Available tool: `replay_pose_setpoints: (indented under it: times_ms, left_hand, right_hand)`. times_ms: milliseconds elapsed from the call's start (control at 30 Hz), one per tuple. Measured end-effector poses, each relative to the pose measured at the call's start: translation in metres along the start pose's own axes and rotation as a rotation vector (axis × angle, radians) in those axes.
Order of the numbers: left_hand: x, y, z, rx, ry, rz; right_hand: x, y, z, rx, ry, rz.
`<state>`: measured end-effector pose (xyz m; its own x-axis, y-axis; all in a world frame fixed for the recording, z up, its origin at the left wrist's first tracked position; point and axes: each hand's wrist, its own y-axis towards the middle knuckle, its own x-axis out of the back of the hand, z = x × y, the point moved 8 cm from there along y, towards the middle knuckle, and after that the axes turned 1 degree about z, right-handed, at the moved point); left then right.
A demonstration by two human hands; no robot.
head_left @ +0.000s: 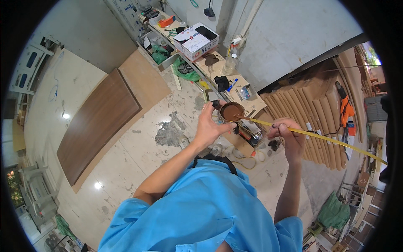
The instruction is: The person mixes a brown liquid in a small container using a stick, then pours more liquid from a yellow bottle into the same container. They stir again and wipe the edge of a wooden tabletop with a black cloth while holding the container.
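In front of me my left hand (211, 124) is wrapped round a small open can of brown liquid (231, 111), its mouth turned up toward me. A dark smudged bit of cloth or stain shows by its fingertips. To the right, my right hand (289, 134) grips a long thin yellow stick (327, 137) between thumb and fingers. The stick's brown-coated end dips into the liquid, while its other end reaches far out to the right. Beneath the can, partly hidden, lies an open box of tools and small items (250, 135).
A brown wooden panel (98, 126) lies on board at the left. Ahead runs a narrow bench with a white carton (196, 40), a phone (206, 32), a clear bottle (230, 65) and black cloth (221, 83). Cardboard-wrapped panels (312, 117) lean at right, near an orange tool (346, 110).
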<state>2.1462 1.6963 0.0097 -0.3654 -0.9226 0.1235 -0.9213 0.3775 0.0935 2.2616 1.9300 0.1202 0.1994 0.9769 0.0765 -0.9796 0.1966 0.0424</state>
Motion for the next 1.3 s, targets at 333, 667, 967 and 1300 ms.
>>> replay_pose_setpoints:
  times_ms: [333,667,967,1300]
  left_hand:
    - [0.007,0.0,-0.009,-0.107,0.089,-0.037]
    - [0.015,0.002,-0.017,-0.15,0.115,-0.081]
    - [0.016,0.003,-0.015,-0.14,0.147,-0.077]
    - [0.022,0.005,-0.019,-0.138,0.114,-0.106]
  right_hand:
    - [-0.009,0.014,0.015,0.014,-0.095,-0.139]
    - [-0.029,0.028,0.016,-0.082,-0.264,-0.227]
    - [-0.032,0.03,0.031,0.018,-0.221,-0.173]
    - [-0.018,0.034,0.021,-0.076,-0.171,-0.203]
